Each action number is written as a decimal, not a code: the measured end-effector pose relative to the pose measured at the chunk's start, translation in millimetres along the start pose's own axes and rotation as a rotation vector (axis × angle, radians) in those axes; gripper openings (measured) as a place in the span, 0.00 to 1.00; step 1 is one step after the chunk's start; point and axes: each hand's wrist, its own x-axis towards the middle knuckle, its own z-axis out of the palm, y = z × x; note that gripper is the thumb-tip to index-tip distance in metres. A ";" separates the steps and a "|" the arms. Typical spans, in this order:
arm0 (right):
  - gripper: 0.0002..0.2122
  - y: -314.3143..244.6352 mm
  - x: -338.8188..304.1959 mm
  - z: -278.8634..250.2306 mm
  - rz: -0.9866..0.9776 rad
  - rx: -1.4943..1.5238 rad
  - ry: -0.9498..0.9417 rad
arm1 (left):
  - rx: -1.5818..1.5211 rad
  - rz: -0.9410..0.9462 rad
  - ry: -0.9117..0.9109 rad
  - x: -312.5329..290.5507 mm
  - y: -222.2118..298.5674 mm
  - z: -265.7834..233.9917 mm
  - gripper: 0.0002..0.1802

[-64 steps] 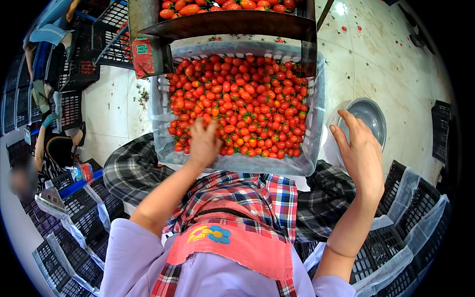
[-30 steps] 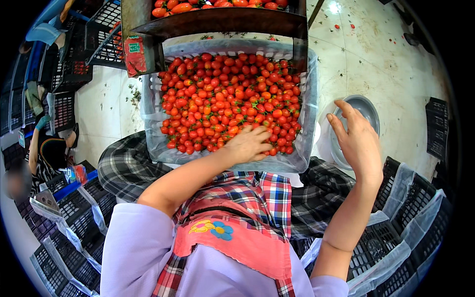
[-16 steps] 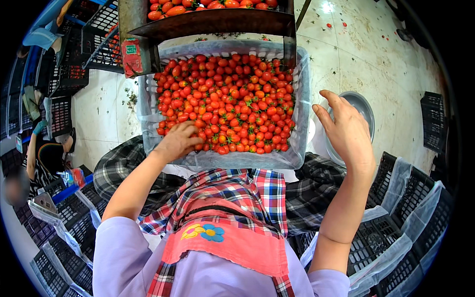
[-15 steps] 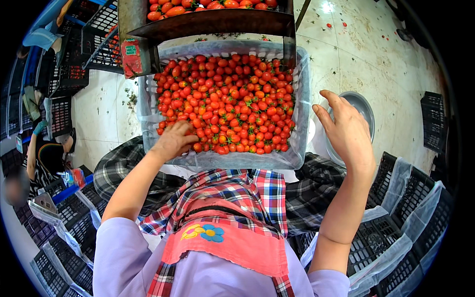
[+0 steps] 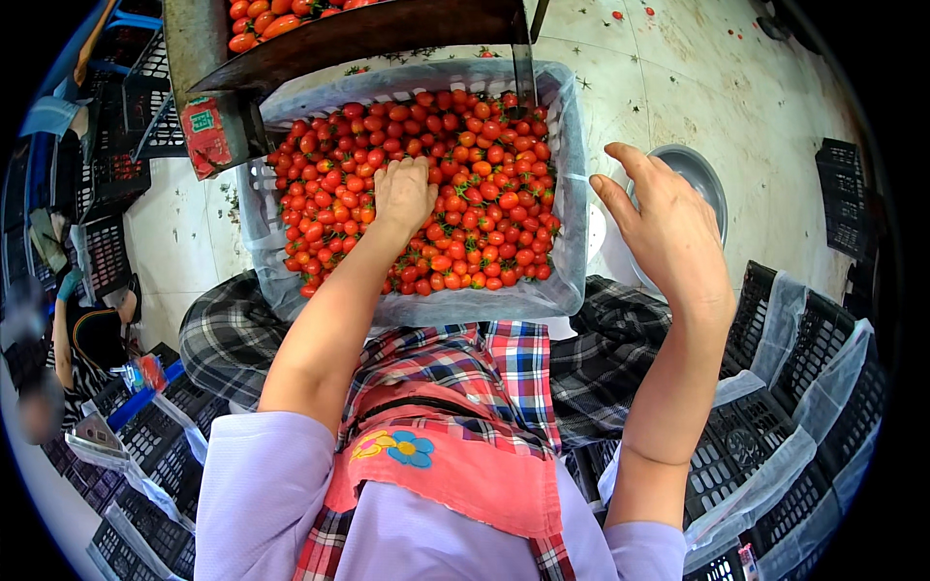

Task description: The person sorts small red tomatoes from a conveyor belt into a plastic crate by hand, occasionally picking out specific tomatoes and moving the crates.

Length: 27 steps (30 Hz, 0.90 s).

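A crate lined with pale translucent plastic (image 5: 572, 174) stands in front of me, heaped with red cherry tomatoes (image 5: 484, 228), many with green stem tops. My left hand (image 5: 405, 194) reaches into the middle of the heap, its fingers curled down among the fruit. The fingertips are hidden, so what they hold does not show. Off the crate's right edge, my right hand (image 5: 673, 228) hovers with thumb and forefinger apart and nothing visible in it. A grey basin (image 5: 712, 179) is partly covered by this hand.
A metal trough (image 5: 387, 44) holding more tomatoes overhangs the crate's far edge, with a red box (image 5: 206, 136) at its corner. Black crates (image 5: 741, 441) line both sides. Loose tomatoes and stem bits dot the tiled floor (image 5: 620, 107). Another person's gloved hand (image 5: 70, 283) shows at left.
My left hand has moved right and farther into the heap from the crate's near left part. My right hand stays raised beside the crate. The whole view has shifted slightly.
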 end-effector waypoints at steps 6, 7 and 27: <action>0.13 10.3 1.3 -5.7 -0.015 0.006 0.046 | -0.497 0.096 0.209 -19.5 0.4 -2.0 0.15; 0.13 10.7 3.1 -6.7 -0.022 0.002 0.052 | -0.670 0.008 0.127 -26.1 6.9 -10.8 0.15; 0.18 -10.9 30.9 -9.1 0.048 -0.004 -0.060 | -1.751 -0.357 0.917 -40.4 -198.6 -261.5 0.14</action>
